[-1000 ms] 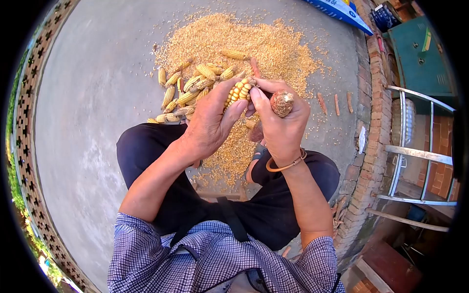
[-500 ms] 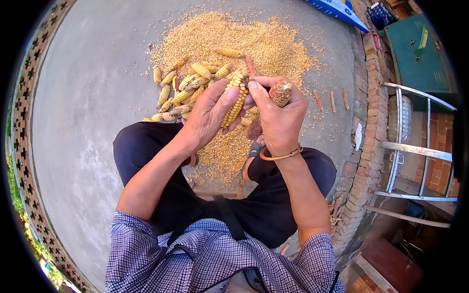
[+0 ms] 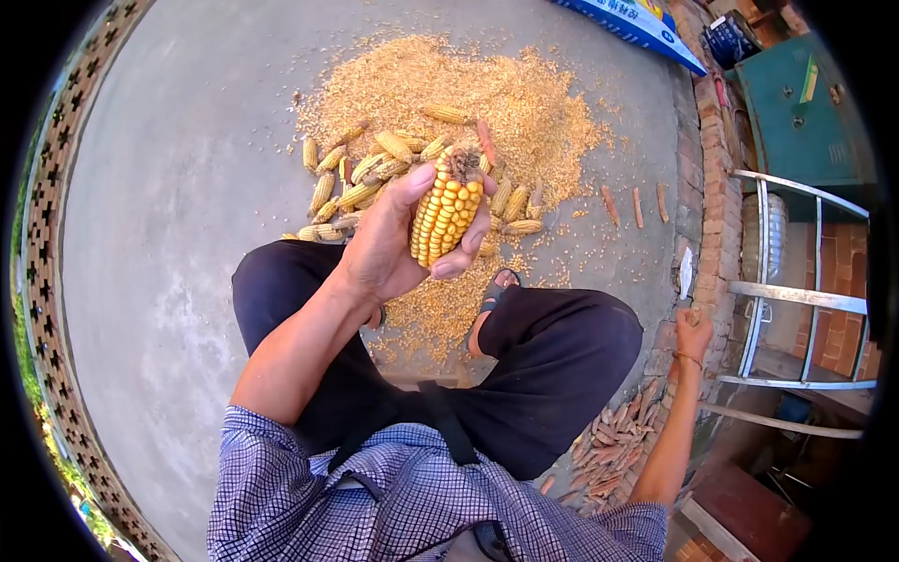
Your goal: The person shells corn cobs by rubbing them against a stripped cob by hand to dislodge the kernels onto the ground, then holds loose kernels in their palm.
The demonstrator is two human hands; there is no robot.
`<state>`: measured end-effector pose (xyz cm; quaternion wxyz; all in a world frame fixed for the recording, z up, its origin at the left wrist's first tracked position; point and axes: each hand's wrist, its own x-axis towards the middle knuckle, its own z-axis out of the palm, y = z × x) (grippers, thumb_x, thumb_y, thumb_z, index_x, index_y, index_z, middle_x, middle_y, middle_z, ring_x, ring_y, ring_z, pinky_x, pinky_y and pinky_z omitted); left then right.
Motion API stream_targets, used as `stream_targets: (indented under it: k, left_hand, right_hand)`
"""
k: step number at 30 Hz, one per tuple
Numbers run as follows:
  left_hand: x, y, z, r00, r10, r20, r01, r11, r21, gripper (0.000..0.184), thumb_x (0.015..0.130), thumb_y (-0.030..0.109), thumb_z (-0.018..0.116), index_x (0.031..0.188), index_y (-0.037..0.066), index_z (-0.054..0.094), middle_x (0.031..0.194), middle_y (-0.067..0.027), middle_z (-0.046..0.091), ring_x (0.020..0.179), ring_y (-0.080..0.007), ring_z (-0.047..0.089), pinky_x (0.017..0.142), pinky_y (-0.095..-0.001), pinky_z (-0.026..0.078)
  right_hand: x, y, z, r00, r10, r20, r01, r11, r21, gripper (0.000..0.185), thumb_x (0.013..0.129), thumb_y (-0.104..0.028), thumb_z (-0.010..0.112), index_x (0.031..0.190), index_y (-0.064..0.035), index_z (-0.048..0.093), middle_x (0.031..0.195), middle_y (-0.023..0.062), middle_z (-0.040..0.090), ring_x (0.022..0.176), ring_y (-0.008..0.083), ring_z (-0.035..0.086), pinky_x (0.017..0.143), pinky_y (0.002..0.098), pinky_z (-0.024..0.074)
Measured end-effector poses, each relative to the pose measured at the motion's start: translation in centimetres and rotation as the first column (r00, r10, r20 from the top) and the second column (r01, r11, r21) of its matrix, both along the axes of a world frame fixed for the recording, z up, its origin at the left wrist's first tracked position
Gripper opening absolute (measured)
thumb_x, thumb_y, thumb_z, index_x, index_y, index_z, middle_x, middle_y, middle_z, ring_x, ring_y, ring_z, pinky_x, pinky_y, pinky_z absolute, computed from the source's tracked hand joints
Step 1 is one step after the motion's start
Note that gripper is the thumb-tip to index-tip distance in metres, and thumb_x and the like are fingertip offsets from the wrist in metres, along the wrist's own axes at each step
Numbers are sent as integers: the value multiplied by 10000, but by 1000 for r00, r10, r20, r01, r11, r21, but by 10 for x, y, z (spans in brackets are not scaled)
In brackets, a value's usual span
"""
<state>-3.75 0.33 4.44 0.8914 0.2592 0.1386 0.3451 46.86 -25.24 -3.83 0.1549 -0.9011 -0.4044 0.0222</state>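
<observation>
My left hand (image 3: 403, 229) is wrapped round an ear of corn (image 3: 442, 211), its yellow kernels facing up and its brown, rough end pointing away from me. My right hand (image 3: 693, 335) is stretched far out to the right, by the brick edge. Its fingers are closed on a bare corn cob (image 3: 693, 317), of which only the small brownish end shows above the fist. Beyond my left hand lies a pile of unshelled ears (image 3: 361, 192), partly hidden by that hand. A wide heap of loose yellow kernels (image 3: 449, 80) spreads behind them.
A pile of stripped cobs (image 3: 609, 450) lies beside my right knee. Several single cobs (image 3: 638, 208) rest on the concrete floor (image 3: 159, 234). At the right are a low brick edge (image 3: 707, 234), a metal rail (image 3: 796, 295) and a green cabinet (image 3: 805, 112). A blue sack (image 3: 637, 23) lies at the top.
My right hand has left the ear and swung out to the right with the bare cob. My left hand keeps the ear, now turned and raised closer to me.
</observation>
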Motion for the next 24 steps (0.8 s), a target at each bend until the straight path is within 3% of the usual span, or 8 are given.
stream_targets:
  k: [2, 4, 6, 8, 13, 15, 17, 24]
  left_hand:
    - [-2, 0, 0, 999, -10, 31, 10, 1000, -6, 565, 972, 519, 383, 1157, -1, 505, 720, -102, 514, 441, -111, 444, 403, -211, 380]
    - [-2, -2, 1, 998, -18, 53, 21, 998, -52, 555, 969, 517, 387, 1115, -3, 515, 716, -101, 510, 437, -112, 447, 399, -211, 382]
    - [-1, -3, 1, 996, -23, 82, 27, 998, -49, 547, 966, 512, 389, 1081, -5, 524, 713, -100, 506, 432, -113, 449, 394, -211, 384]
    - [2, -5, -3, 992, -50, 120, 51, 999, -6, 540, 963, 507, 389, 1057, -7, 529, 709, -99, 501, 427, -114, 452, 388, -212, 385]
    - [13, -10, -3, 999, -44, 23, 44, 999, -26, 505, 947, 487, 399, 982, -1, 521, 676, -75, 466, 392, -119, 414, 372, -221, 360]
    - [14, -8, -8, 998, -56, 44, 56, 998, -6, 500, 945, 483, 396, 981, 0, 517, 673, -75, 462, 390, -121, 408, 368, -224, 350]
    - [13, -7, -6, 998, -44, 48, 44, 999, -9, 485, 945, 478, 387, 953, 6, 502, 645, -71, 452, 369, -119, 390, 358, -228, 339]
    - [14, -8, -7, 981, -101, 167, 102, 995, 3, 483, 944, 485, 391, 905, 12, 479, 590, -64, 432, 333, -112, 355, 322, -230, 315]
  right_hand:
    - [35, -142, -25, 964, -97, 248, 192, 900, -392, 144, 789, -130, 666, 782, 14, 665, 781, 246, 666, 768, 456, 638, 648, 467, 501]
    - [31, -275, -19, 926, -291, 241, 364, 515, -776, 238, 841, -212, 696, 854, 26, 684, 996, 260, 670, 947, 374, 664, 748, 440, 518]
    - [22, -373, -31, 803, -519, 292, 440, 187, -878, 263, 835, -219, 711, 946, 18, 692, 1074, 238, 673, 1018, 354, 664, 803, 436, 534]
    - [-22, -391, -25, 675, -664, 323, 617, 266, -741, 275, 833, -212, 705, 976, 22, 685, 1054, 246, 673, 1010, 378, 660, 801, 439, 534]
    - [-43, -323, -63, 756, -610, 239, 637, 600, -484, 315, 816, -236, 699, 943, 51, 671, 958, 302, 654, 946, 436, 647, 795, 481, 518]
    - [-42, -245, -64, 871, -400, 286, 470, 848, -244, 316, 795, -241, 696, 902, 55, 665, 867, 282, 657, 829, 460, 636, 719, 483, 500]
    - [-53, -148, -29, 964, -261, 51, 263, 964, -43, 238, 775, -57, 706, 986, 46, 662, 856, 254, 671, 819, 396, 666, 708, 419, 513]
    - [-200, 119, 106, 930, 352, -110, -241, 807, 539, 76, 823, 40, 688, 866, 14, 631, 765, 72, 613, 685, 134, 565, 650, 274, 460]
